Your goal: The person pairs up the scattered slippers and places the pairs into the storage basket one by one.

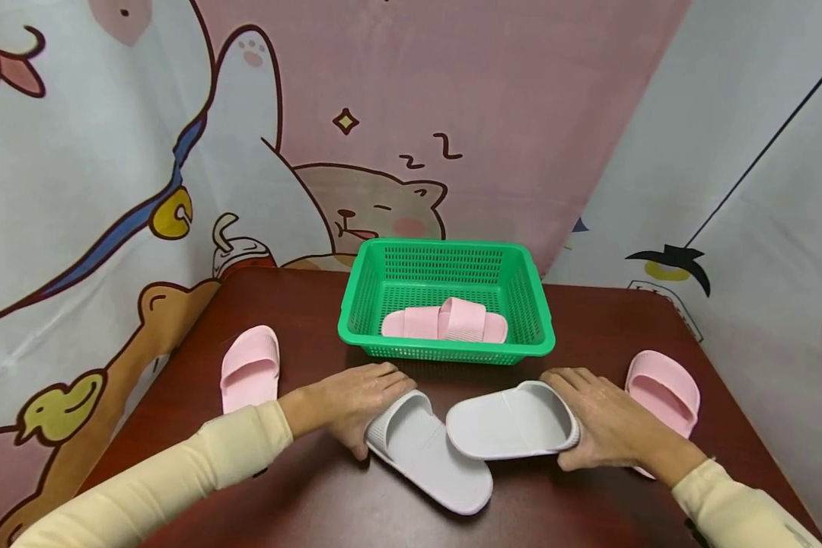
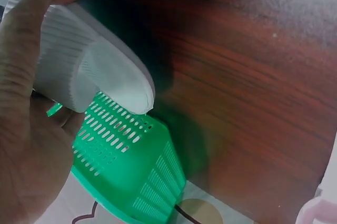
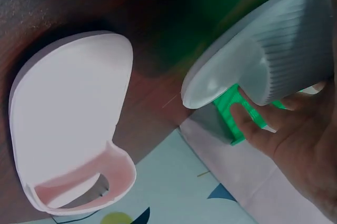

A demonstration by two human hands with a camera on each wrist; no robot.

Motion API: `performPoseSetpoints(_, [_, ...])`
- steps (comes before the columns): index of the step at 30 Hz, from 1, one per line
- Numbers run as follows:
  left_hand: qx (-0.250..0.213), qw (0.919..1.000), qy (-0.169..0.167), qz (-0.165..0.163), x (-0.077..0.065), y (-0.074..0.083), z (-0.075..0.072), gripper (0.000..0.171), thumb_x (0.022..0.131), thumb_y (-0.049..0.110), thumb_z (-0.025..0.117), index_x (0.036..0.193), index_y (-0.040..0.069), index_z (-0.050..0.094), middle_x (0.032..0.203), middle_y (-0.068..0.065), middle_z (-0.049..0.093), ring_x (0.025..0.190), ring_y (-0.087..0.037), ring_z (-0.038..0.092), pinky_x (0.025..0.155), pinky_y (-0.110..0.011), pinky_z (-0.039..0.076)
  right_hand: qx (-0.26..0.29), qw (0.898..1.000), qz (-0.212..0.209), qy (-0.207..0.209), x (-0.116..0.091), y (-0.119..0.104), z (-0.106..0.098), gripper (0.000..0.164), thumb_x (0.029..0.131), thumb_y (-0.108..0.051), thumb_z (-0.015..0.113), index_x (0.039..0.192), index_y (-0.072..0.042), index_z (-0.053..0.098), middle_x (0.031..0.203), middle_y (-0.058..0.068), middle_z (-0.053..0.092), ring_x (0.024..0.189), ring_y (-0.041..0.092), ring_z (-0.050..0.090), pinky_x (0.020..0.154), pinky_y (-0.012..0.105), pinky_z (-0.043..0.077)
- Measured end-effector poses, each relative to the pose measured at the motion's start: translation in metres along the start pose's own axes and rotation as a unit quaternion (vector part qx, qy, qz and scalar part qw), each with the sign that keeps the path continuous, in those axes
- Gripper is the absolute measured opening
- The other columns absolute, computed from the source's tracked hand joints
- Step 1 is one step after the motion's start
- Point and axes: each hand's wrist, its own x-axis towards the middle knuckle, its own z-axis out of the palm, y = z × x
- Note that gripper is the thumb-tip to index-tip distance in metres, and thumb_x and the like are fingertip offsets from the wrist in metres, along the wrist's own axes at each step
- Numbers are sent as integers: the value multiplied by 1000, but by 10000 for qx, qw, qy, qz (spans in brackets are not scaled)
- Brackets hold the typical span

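Observation:
Two light grey slide slippers are above the near middle of the table. My left hand [image 1: 363, 403] grips the left grey slipper [image 1: 441, 464] by its strap end, thumb on the near side, and its heel points to the lower right. The right grey slipper [image 1: 493, 426] is held at its strap end by my right hand [image 1: 603, 418]. Its heel slightly overlaps the left one in the head view. Close up, ribbed grey straps show in the left wrist view, slipper [image 2: 63, 50], and in the right wrist view, slipper [image 3: 300, 40].
Behind the hands stands a green perforated basket [image 1: 445, 350] with a pink slipper [image 1: 425, 323] inside. Another pink slipper [image 1: 250, 373] lies at the left, and one more pink slipper [image 1: 664, 392] lies beyond the right hand. A printed cloth [image 1: 493, 114] hangs behind the brown table [image 1: 301, 304].

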Motion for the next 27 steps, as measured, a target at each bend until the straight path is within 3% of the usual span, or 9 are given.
performPoseSetpoints(4, [-95, 9999, 140, -33, -1, 3, 2, 126, 45, 65, 90, 141, -2, 44, 129, -8, 54, 121, -22, 50, 110, -30, 35, -238, 9996, -95, 91, 1, -3, 2, 102, 41, -52, 90, 129, -9, 60, 118, 1, 61, 103, 21, 56, 74, 44, 49])
performPoseSetpoints(12, [-136, 9978, 354, -536, -2, 6, 2, 126, 41, 64, 93, 139, 1, 46, 123, -8, 51, 116, -23, 52, 108, -32, 38, -504, 9982, -138, 290, 6, -7, 5, 100, 41, -59, 86, 127, -12, 62, 110, -3, 58, 94, 16, 51, 68, 40, 46])
performPoseSetpoints(16, [-133, 9957, 414, -816, -3, 8, 0, 123, 44, 62, 91, 141, 3, 46, 123, -6, 52, 113, -20, 55, 103, -32, 43, -603, 9974, -191, 356, 10, -11, 5, 101, 43, -63, 84, 127, -11, 61, 108, -2, 57, 94, 17, 50, 69, 40, 45])
performPoseSetpoints(21, [-102, 9927, 812, -881, -5, 9, 2, 127, 50, 66, 86, 147, -2, 41, 125, -8, 56, 113, -21, 57, 102, -33, 44, -681, 9962, -296, 457, 17, -15, 5, 104, 44, -70, 83, 128, -12, 62, 106, -2, 57, 91, 18, 48, 68, 39, 43])
performPoseSetpoints(27, [-169, 9883, 1269, -832, -8, 10, 6, 124, 52, 67, 86, 144, -4, 43, 123, -9, 58, 110, -21, 59, 99, -33, 47, -645, 9958, -414, 500, 26, -20, 3, 107, 45, -77, 82, 131, -15, 64, 108, -3, 57, 90, 17, 49, 68, 39, 44])
